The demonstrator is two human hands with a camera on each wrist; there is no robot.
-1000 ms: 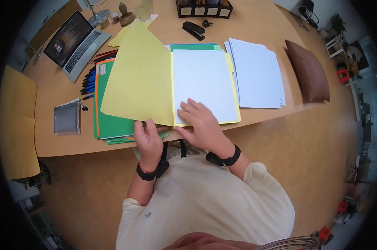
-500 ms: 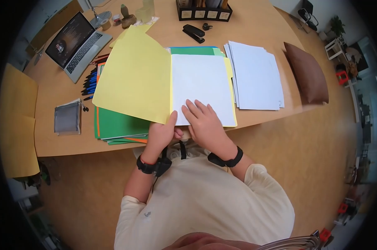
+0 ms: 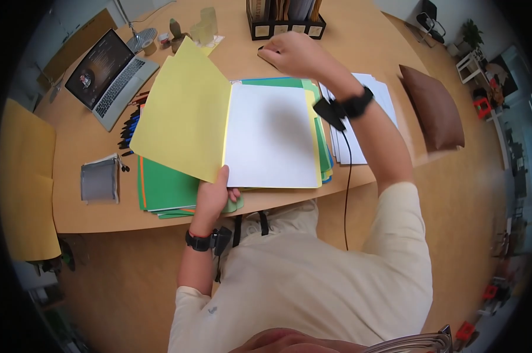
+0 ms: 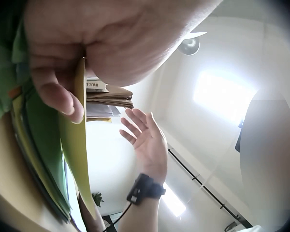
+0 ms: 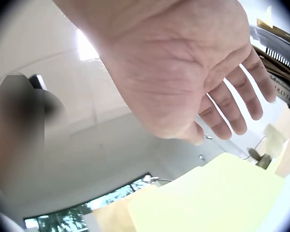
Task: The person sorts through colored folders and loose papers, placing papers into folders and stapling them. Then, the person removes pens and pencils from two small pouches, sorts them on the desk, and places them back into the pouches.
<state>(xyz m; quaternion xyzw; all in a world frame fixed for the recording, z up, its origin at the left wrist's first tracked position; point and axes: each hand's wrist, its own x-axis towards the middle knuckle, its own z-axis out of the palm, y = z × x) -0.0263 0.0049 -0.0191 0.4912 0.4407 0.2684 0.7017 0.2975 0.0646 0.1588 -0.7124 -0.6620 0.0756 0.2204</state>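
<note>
An open yellow file folder (image 3: 186, 117) lies over a stack of green folders (image 3: 169, 185), a white sheet (image 3: 266, 138) on its right half. At the lower end of its fold, my left hand (image 3: 213, 197) pinches the folder between thumb and fingers. The left wrist view shows the yellow edge (image 4: 77, 140) between that thumb and the fingers. Raised over the far part of the desk, my right hand (image 3: 301, 56) reaches above the black stapler, which it mostly hides. Both wrist views show the right hand's fingers (image 5: 239, 96) apart and holding nothing.
A black desk organizer (image 3: 286, 29) stands at the far edge. Right of the folder are a stack of white paper (image 3: 360, 150) and a brown cushion (image 3: 433, 109). To the left are a laptop (image 3: 104, 76), several pens (image 3: 129, 129) and a grey mesh pouch (image 3: 99, 179).
My right hand has left the white sheet and swung forward and up towards the stapler. The left hand stays at the folder's fold, and the folder has shifted slightly left.
</note>
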